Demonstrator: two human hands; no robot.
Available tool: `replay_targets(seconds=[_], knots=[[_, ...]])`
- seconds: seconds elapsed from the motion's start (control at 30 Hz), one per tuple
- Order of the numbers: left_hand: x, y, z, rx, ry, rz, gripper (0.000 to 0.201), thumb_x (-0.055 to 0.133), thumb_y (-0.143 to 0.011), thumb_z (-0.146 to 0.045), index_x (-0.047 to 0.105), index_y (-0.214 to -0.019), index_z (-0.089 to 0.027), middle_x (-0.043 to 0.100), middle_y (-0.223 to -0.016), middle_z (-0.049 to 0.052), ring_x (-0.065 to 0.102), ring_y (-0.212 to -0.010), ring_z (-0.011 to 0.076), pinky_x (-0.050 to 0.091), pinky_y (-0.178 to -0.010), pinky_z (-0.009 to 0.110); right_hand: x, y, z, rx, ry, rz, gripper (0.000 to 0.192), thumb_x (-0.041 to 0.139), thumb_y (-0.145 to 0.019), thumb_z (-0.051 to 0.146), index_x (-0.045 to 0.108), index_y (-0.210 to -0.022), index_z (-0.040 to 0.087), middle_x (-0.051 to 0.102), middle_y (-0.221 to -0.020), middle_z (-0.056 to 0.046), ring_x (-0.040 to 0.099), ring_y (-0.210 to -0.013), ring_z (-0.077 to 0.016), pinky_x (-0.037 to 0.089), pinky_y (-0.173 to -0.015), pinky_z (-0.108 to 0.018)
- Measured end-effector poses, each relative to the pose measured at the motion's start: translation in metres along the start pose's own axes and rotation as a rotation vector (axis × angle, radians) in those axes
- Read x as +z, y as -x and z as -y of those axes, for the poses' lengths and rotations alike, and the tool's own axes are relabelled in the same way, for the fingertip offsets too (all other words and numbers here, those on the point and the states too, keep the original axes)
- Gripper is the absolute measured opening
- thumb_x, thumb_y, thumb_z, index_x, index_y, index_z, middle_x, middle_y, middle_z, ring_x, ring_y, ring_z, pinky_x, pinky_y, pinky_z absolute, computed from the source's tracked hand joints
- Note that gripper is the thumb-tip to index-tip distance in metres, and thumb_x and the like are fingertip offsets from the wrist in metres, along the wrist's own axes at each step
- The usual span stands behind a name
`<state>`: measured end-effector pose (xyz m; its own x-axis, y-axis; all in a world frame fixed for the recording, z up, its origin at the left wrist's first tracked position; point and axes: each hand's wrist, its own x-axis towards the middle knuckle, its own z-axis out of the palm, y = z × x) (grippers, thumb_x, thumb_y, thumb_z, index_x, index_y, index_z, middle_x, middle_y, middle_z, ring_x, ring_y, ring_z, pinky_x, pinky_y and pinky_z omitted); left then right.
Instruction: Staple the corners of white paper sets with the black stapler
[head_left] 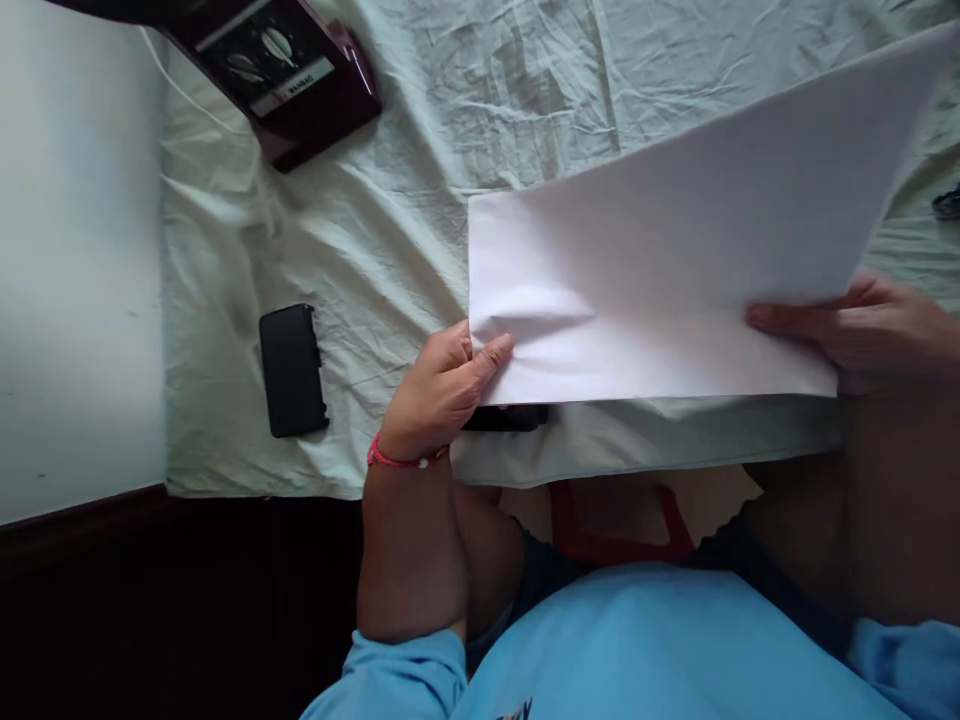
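Observation:
A large white sheet of paper (637, 280) is held up above the cloth-covered table, its far right corner lifted and slightly curved. My left hand (442, 385) grips the near left corner, thumb on top and fingers underneath; the paper creases beside the thumb. At the near right side, my right hand (870, 330) pinches the sheet with the thumb on top, its fingers mostly hidden beneath. A dark object (506, 417) shows partly under the paper's near edge, by my left wrist; its kind is hidden.
A black phone-like case (293, 371) lies on the wrinkled pale cloth (375, 280) at left. A dark red appliance with knobs (300, 80) stands at the far left, with a white cable. A small dark item (948, 204) sits at the right edge. A white wall (75, 260) bounds the left.

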<state>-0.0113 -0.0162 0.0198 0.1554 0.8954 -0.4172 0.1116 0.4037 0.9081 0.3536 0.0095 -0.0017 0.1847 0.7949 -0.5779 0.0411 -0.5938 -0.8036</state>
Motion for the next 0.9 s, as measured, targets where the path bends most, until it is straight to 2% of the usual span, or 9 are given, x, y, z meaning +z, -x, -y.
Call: replay_targets(seconds=[0.1,0.17,0.23,0.33,0.5,0.6,0.7,0.77,0.9], knots=[[0.002,-0.002,-0.004,-0.069,0.067,-0.018,0.037,0.088,-0.083,-0.053,0.071,-0.082,-0.02,0.062,-0.063,-0.001,0.048,-0.047,0.0107,0.041,-0.041,0.025,-0.001,-0.002,-0.004,-0.07,-0.039,-0.073,0.053,0.107,-0.037,0.033,0.081,-0.081,0.022,0.079,-0.1,-0.004,0.073,-0.083,-0.0211,0.065,-0.064,-0.031],[0.004,-0.002,-0.007,-0.104,0.097,-0.041,0.038,0.089,-0.08,-0.052,0.068,-0.074,-0.021,0.056,-0.057,-0.002,0.041,-0.042,0.0097,0.032,-0.036,0.025,0.001,-0.001,-0.004,-0.075,-0.063,-0.116,0.057,0.107,-0.031,0.031,0.081,-0.081,0.021,0.079,-0.102,-0.005,0.073,-0.084,-0.0217,0.065,-0.065,-0.031],[0.006,-0.002,-0.008,-0.093,0.113,-0.06,0.034,0.088,-0.08,-0.05,0.07,-0.077,-0.021,0.063,-0.062,0.0,0.049,-0.047,0.0115,0.037,-0.041,0.026,0.002,0.0,-0.001,-0.066,-0.082,-0.154,0.06,0.106,-0.027,0.03,0.082,-0.081,0.02,0.08,-0.101,-0.006,0.072,-0.081,-0.0199,0.064,-0.062,-0.028],[0.007,-0.004,-0.004,-0.008,0.089,-0.077,0.029,0.087,-0.081,-0.044,0.076,-0.094,-0.02,0.076,-0.082,0.003,0.064,-0.065,0.0158,0.052,-0.057,0.027,0.001,0.001,0.003,-0.069,-0.059,-0.167,0.056,0.106,-0.028,0.03,0.083,-0.078,0.019,0.08,-0.099,-0.006,0.069,-0.076,-0.017,0.061,-0.056,-0.024],[-0.005,0.0,-0.001,0.091,-0.224,-0.202,0.033,0.086,-0.086,-0.038,0.074,-0.11,-0.019,0.073,-0.079,0.0,0.065,-0.071,0.0163,0.052,-0.066,0.027,-0.01,-0.002,0.001,-0.052,0.043,-0.161,0.054,0.106,-0.032,0.036,0.082,-0.078,0.022,0.079,-0.097,-0.006,0.07,-0.08,-0.0201,0.061,-0.056,-0.027],[-0.018,0.009,-0.008,0.128,-0.448,-0.026,0.044,0.088,-0.086,-0.043,0.074,-0.12,-0.019,0.078,-0.108,0.006,0.07,-0.097,0.0222,0.055,-0.088,0.033,-0.019,-0.005,-0.003,-0.035,0.087,-0.162,0.052,0.106,-0.033,0.039,0.081,-0.076,0.023,0.079,-0.098,-0.006,0.072,-0.085,-0.0236,0.064,-0.061,-0.032],[-0.031,0.016,-0.013,0.135,-0.631,0.175,0.059,0.092,-0.082,-0.049,0.071,-0.13,-0.023,0.074,-0.132,0.009,0.067,-0.12,0.0289,0.05,-0.106,0.04,-0.027,-0.007,-0.005,-0.032,0.132,-0.157,0.047,0.107,-0.038,0.04,0.081,-0.074,0.025,0.08,-0.097,-0.004,0.073,-0.086,-0.0242,0.065,-0.064,-0.035],[-0.038,0.018,-0.013,0.135,-0.674,0.265,0.059,0.091,-0.083,-0.049,0.067,-0.131,-0.024,0.07,-0.138,0.01,0.065,-0.129,0.0313,0.049,-0.11,0.041,-0.03,-0.007,-0.005,-0.036,0.164,-0.162,0.046,0.107,-0.04,0.041,0.08,-0.074,0.026,0.08,-0.096,-0.002,0.074,-0.086,-0.0242,0.066,-0.065,-0.036],[-0.043,0.017,-0.009,0.155,-0.776,0.416,0.037,0.082,-0.091,-0.042,0.068,-0.118,-0.022,0.07,-0.134,0.011,0.063,-0.13,0.0309,0.05,-0.11,0.042,-0.031,-0.006,-0.004,-0.02,0.212,-0.193,0.044,0.106,-0.042,0.042,0.079,-0.072,0.026,0.08,-0.095,-0.001,0.074,-0.089,-0.0255,0.067,-0.07,-0.039]])
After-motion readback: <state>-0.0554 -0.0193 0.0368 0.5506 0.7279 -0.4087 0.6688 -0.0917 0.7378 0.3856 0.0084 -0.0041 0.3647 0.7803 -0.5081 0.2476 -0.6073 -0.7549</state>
